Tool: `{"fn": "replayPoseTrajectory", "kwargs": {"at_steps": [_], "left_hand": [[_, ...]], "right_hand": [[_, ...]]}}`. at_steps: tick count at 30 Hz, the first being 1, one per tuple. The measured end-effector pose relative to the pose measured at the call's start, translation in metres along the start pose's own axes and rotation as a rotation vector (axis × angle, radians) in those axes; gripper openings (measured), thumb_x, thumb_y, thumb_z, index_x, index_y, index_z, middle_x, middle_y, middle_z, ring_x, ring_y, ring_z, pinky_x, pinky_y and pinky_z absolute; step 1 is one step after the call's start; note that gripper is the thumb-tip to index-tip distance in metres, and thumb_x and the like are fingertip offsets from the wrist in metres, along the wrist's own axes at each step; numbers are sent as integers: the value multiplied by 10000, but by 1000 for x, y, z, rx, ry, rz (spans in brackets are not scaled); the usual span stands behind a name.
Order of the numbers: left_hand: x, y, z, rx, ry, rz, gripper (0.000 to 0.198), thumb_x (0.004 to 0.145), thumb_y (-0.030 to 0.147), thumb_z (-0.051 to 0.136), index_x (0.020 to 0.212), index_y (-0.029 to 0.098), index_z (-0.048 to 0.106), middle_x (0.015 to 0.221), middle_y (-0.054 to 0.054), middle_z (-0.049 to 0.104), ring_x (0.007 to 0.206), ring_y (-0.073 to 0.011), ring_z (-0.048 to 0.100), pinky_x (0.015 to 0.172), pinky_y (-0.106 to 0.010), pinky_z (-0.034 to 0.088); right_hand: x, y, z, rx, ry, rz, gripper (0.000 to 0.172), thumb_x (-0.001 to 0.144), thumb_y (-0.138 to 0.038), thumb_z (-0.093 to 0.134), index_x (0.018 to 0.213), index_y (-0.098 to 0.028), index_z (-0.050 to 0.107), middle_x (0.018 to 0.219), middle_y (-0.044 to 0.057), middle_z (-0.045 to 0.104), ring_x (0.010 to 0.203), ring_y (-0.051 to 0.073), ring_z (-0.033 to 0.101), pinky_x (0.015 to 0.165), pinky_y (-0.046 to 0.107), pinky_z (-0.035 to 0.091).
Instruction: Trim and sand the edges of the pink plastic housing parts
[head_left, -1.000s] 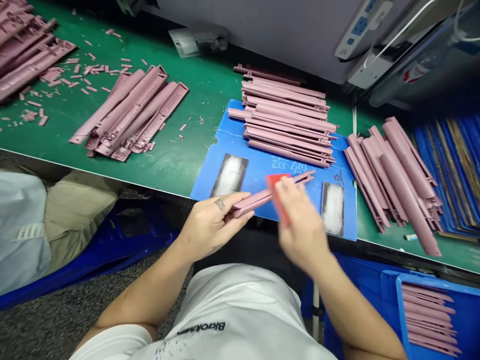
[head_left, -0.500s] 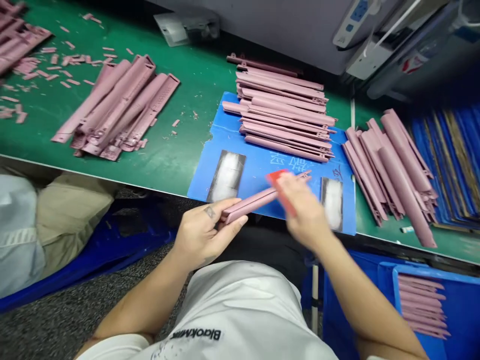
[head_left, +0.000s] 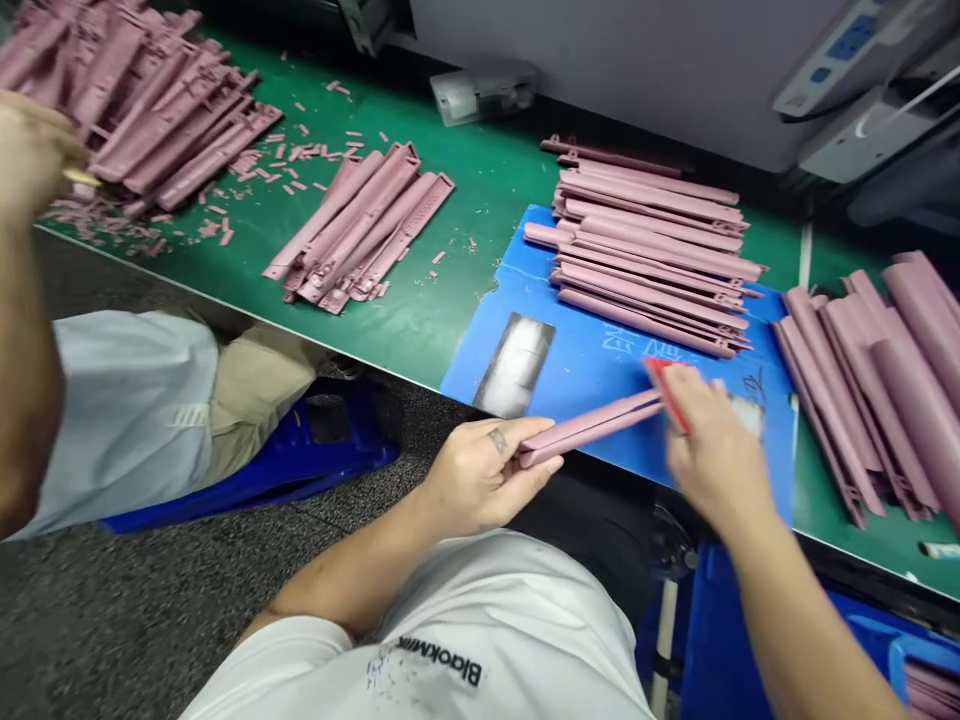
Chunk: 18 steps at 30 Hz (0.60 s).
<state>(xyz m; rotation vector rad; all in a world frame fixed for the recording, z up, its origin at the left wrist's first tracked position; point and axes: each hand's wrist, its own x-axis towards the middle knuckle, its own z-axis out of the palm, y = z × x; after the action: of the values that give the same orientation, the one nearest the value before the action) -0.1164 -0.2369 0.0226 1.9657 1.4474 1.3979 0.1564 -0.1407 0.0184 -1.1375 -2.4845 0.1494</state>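
My left hand is closed around the near end of a long pink plastic part, which slants up to the right over the table edge. In my right hand is a red piece, flat and thin-looking; its exact kind I cannot make out. The red piece is at the far end of the pink part, and my fingers hide whether they touch. Beneath lies a blue board with a row of similar pink parts across its upper half.
More pink parts lie in a bundle to the left and a stack to the right. At far left, a co-worker's hand is over a heap with small pink scraps. A blue stool stands below the table.
The camera view has swung left, bringing the co-worker's arm and the big heap into sight. My right hand with the red piece has moved to the pink part's far tip.
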Motion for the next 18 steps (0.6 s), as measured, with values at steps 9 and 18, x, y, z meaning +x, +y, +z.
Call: {"fn": "replayPoseTrajectory", "kwargs": {"at_steps": [9, 18], "left_hand": [[-1, -17, -17, 153, -154, -105, 251, 970, 292, 720, 1199, 189, 715, 936, -40, 811, 731, -152, 758, 685, -234, 590], [77, -70, -31, 243, -341, 92, 323, 1038, 406, 645, 1298, 240, 740, 1138, -31, 806, 976, -208, 758, 931, -302, 609]], "right_hand": [[-2, 52, 3, -10, -149, 193, 685, 975, -81, 474, 1654, -174, 489, 1627, 159, 557, 1538, 358, 508, 1304, 706, 342], [-50, 74, -21, 325, 483, 608, 480, 1019, -278, 589, 1487, -265, 696, 1479, 64, 716, 1433, 313, 637, 1291, 556, 437]]}}
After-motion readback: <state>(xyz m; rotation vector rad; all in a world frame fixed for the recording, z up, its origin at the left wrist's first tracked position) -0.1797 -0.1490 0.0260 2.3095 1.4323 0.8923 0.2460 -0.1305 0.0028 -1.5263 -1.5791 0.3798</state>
